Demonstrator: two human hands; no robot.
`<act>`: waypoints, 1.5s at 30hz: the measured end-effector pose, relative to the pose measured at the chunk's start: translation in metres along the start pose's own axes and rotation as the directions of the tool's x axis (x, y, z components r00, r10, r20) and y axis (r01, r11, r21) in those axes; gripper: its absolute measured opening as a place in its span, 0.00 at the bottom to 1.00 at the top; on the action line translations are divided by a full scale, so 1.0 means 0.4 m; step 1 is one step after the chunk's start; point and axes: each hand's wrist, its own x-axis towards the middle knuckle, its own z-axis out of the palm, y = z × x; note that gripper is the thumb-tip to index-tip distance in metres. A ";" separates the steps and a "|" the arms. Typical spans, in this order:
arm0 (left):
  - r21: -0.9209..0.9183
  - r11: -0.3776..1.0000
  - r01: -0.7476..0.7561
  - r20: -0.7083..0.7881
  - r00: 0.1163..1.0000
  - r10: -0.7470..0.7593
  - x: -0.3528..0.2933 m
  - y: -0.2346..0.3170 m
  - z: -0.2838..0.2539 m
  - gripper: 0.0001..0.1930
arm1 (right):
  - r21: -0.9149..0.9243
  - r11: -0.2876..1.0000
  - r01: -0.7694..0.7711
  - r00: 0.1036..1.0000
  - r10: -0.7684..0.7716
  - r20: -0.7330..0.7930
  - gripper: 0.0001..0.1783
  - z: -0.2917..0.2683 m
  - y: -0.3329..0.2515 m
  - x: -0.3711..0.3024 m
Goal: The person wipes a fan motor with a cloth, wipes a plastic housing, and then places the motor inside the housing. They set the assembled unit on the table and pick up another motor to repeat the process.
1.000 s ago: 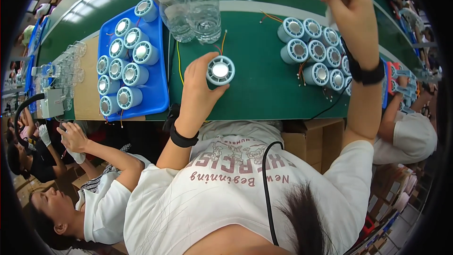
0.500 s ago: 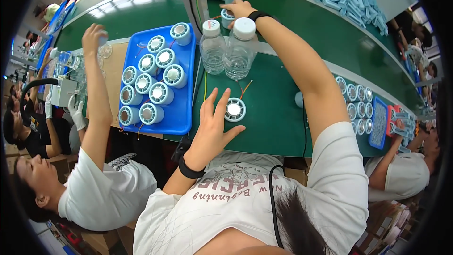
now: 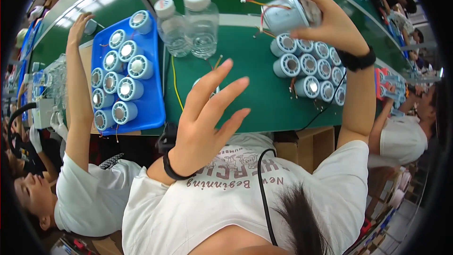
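My right hand is raised at the upper right, its fingers and thumb wrapped round a pale blue cylindrical motor. The motor lies on its side in the grip, with thin red and yellow wires and small white plugs trailing to the left. Just below it, a cluster of similar motors stands upright on the green table, round silver faces up. My left hand hovers open in the middle, fingers spread, holding nothing. Beneath its fingers, another motor is mostly hidden.
To the left, a blue tray carries several upright motors. Two clear bottles with white caps stand beside it. A yellow wire runs alongside. At far left a co-worker's arm reaches forward. A black cable crosses the right side.
My right hand has come back from the far side and now holds a motor above the right-hand cluster. My left hand stays spread near the single motor. The whole view has shifted.
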 end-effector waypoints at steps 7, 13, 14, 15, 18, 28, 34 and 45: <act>-0.190 0.961 -0.203 0.010 0.978 0.209 0.056 0.004 0.148 0.31 | 0.261 0.940 -0.221 0.975 0.210 0.068 0.41 0.105 -0.102 -0.219; -0.452 0.884 -0.119 0.132 0.971 0.199 0.040 0.007 0.183 0.35 | 0.385 0.909 -0.159 0.984 0.180 -0.019 0.47 0.117 -0.096 -0.317; -0.554 0.832 0.011 0.188 0.976 0.112 0.039 0.016 0.182 0.36 | 0.390 0.906 -0.164 0.982 0.186 -0.020 0.47 0.117 -0.095 -0.328; -0.638 0.757 0.141 0.251 0.967 0.031 0.038 0.022 0.182 0.38 | 0.318 0.935 -0.156 0.982 0.182 -0.053 0.46 0.117 -0.096 -0.338; -0.779 0.538 0.322 0.358 0.933 -0.041 0.037 0.028 0.184 0.39 | 0.169 0.975 -0.146 0.978 0.168 -0.124 0.45 0.118 -0.096 -0.352; -0.856 0.295 0.424 0.404 0.905 -0.131 0.041 0.042 0.183 0.42 | 0.052 0.976 -0.211 0.977 0.212 -0.012 0.44 0.110 -0.107 -0.344; -0.680 0.670 0.297 0.331 0.940 -0.080 0.039 0.023 0.180 0.41 | 0.078 0.907 -0.415 0.908 0.406 0.105 0.49 0.116 -0.106 -0.328; -0.689 0.206 0.695 0.693 0.715 -0.093 0.040 0.000 0.164 0.35 | 0.094 0.961 -0.260 0.964 0.264 -0.025 0.52 0.151 -0.093 -0.311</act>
